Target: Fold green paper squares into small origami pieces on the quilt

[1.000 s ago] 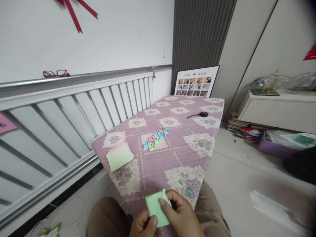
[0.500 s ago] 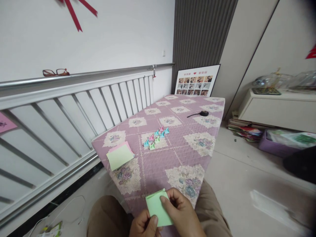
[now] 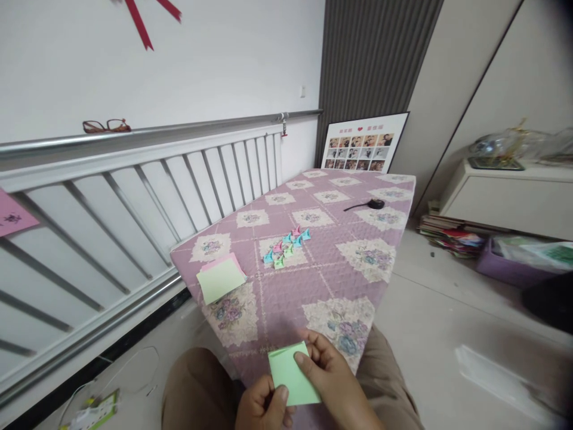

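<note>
A folded square of light green paper (image 3: 293,379) is held up over the near end of the cloth-covered table. My left hand (image 3: 264,405) pinches its lower left corner between thumb and fingers. At the paper's right side, my right hand (image 3: 329,376) grips it with the thumb on the front face and the fingers behind. Along the top edge the layers gap slightly. Beyond the hands lies a cluster of small folded paper pieces (image 3: 287,246) in pink, blue and green. A stack of square paper sheets (image 3: 221,279), pale yellow-green on top with pink beneath, rests at the table's left side.
A purple floral tablecloth (image 3: 290,304) covers the table. Toward its far right lies a small black round object with a strap (image 3: 375,204). A white radiator (image 3: 179,191) runs along the left, with glasses (image 3: 106,125) on the pipe above. A photo board (image 3: 362,143) leans at the back.
The view has shifted slightly, so the scene sits a little further right. Both hands still hold the green paper, its top layers now lying closer together.
</note>
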Demonstrator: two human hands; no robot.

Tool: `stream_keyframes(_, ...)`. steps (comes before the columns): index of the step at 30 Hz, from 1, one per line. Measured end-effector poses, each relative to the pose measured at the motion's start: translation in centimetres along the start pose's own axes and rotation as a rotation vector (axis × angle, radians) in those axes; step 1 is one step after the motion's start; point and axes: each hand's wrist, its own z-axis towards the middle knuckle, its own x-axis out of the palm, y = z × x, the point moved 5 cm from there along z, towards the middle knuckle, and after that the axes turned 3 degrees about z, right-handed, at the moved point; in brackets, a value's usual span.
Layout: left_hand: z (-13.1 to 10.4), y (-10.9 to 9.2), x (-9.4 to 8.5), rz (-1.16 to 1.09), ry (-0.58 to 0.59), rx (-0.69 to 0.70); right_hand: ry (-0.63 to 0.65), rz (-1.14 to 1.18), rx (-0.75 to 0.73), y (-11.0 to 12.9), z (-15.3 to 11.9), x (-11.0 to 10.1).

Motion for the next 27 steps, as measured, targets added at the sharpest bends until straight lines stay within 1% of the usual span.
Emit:
stream_keyframes(3,0.3,0.4,-0.3,0.035,-0.011,0.01,0.017,-0.005,0.063,-1.0,0.2,-0.2)
stream_keyframes(7,0.8,0.9,-0.4,0.084,0.011,0.025,0.021,-0.061,0.074,-1.5,0.7,-0.6)
stream_keyframes(10,1.2,1.0,-0.3,0.13,0.085,0.037,0.058,-0.127,0.055,-1.1,1.0,-0.4)
stream_keyframes(12,1.4,1.0,-0.2,0.159,0.132,0.017,0.08,-0.186,0.042,-0.6,1.2,-0.3)
stream_keyframes(17,1.8,0.6,-0.1,0.185,0.212,-0.054,0.065,-0.278,0.01,0.1,2.3,-0.3)
stream_keyframes(20,2.1,0.4,-0.1,0.142,0.191,-0.062,0.065,-0.235,0.047,0.4,3.1,-0.5)
stream_keyframes(22,2.6,0.7,-0.1,0.051,0.161,-0.085,0.049,-0.12,0.062,0.8,3.3,-0.9)
stream_keyframes(24,3.2,1.4,-0.1,-0.068,0.118,-0.127,0.018,0.044,0.083,1.0,3.2,-1.3)
stream_keyframes(26,3.9,2.1,-0.3,-0.191,0.056,-0.169,-0.008,0.159,0.13,0.4,2.9,-1.4)
stream_keyframes(27,4.3,2.5,-0.4,-0.245,0.027,-0.181,-0.017,0.156,0.15,-0.1,2.7,-1.4)
